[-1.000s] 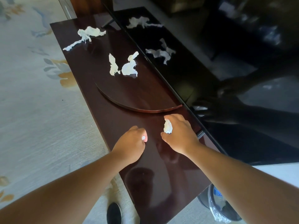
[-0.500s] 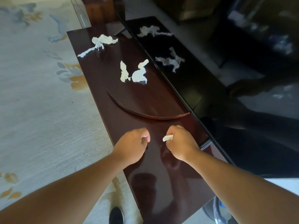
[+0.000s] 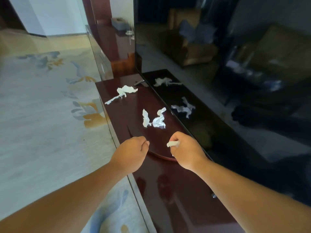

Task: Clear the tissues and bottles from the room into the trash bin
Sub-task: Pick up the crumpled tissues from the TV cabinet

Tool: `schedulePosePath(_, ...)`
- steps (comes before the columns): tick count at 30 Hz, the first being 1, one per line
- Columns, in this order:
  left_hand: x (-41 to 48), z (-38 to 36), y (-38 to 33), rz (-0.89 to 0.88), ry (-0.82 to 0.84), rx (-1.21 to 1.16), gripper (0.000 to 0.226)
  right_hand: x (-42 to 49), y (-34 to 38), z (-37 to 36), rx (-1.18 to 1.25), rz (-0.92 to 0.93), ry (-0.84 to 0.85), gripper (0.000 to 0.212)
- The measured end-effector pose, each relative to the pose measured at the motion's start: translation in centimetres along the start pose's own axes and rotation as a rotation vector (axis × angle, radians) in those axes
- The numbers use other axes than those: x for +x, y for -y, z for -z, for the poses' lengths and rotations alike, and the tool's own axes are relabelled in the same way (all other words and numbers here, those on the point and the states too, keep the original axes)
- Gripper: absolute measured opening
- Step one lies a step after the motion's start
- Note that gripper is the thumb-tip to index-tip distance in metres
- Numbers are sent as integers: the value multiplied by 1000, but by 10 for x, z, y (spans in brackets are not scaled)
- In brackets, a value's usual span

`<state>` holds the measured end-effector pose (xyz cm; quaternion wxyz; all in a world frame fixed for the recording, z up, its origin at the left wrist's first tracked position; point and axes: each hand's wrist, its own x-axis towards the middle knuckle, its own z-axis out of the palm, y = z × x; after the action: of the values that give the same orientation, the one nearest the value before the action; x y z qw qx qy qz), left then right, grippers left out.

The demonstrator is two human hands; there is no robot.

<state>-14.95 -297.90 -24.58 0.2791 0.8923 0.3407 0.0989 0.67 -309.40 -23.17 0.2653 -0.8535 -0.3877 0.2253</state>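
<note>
Head view: the right hand (image 3: pixel 186 150) pinches a small crumpled white tissue wad (image 3: pixel 172 143) in curled fingers. The left hand (image 3: pixel 131 153) is curled into a fist with nothing showing in it. Both hover over the glossy dark-brown wooden cabinet top (image 3: pixel 168 190). Just ahead, between the two hands, lie a narrow white tissue strip (image 3: pixel 145 118) and a broader crumpled white tissue (image 3: pixel 159 121), long axes pointing away. A long twisted white tissue (image 3: pixel 123 93) lies farther ahead, left-hand side. The free left hand seems better placed. No trash bin shows.
</note>
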Motion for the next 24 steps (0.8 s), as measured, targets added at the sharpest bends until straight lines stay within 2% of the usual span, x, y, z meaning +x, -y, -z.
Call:
schedulePosePath(7, 33, 71, 48, -107, -16, -47, 21, 8, 60, 0, -15, -91, -131, 18)
schedulePosePath(13, 60, 114, 83, -157, -16, -61, 17, 19, 102, -7, -47, -129, -148, 17)
schedulePosePath(24, 122, 111, 75, -203, 78, -58, 18, 68, 114, -5, 16, -118, -152, 17)
